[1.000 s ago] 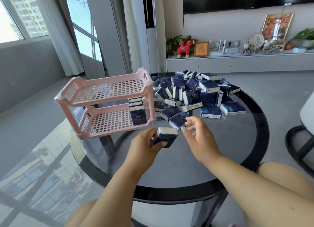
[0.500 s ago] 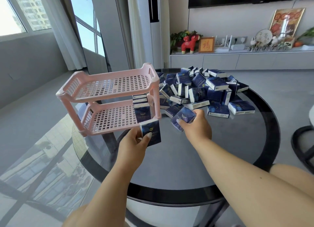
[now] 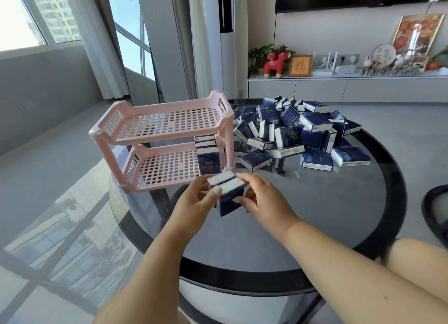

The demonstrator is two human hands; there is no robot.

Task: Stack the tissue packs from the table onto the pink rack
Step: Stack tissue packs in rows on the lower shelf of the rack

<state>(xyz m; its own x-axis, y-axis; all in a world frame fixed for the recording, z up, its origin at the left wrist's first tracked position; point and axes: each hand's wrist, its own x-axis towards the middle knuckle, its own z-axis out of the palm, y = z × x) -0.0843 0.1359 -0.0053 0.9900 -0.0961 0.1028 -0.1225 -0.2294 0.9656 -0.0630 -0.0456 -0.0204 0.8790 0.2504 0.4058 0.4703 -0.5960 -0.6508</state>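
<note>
A pink two-tier rack [image 3: 135, 131] stands on the left of the round glass table [image 3: 322, 217]. Several navy tissue packs [image 3: 209, 155] stand upright in a row at the right end of its lower shelf; the top shelf is bare. A heap of navy-and-white tissue packs [image 3: 293, 132] lies at the table's back. In front of the rack's near right leg, my left hand [image 3: 194, 202] and my right hand [image 3: 264, 200] hold two packs [image 3: 229, 195] pressed side by side, white ends up. The left thumb lies on the nearer pack, the right fingers grip its other side.
A black chair edge [image 3: 434, 209] shows at the far right. My knee [image 3: 417, 255] sits beyond the table's near right rim. A TV cabinet [image 3: 339, 88] with ornaments runs along the back wall; windows and curtains are at the left.
My right hand picked a pack from the heap's near edge and brought it back to the pack in my left hand. Both packs are now held together in front of the rack.
</note>
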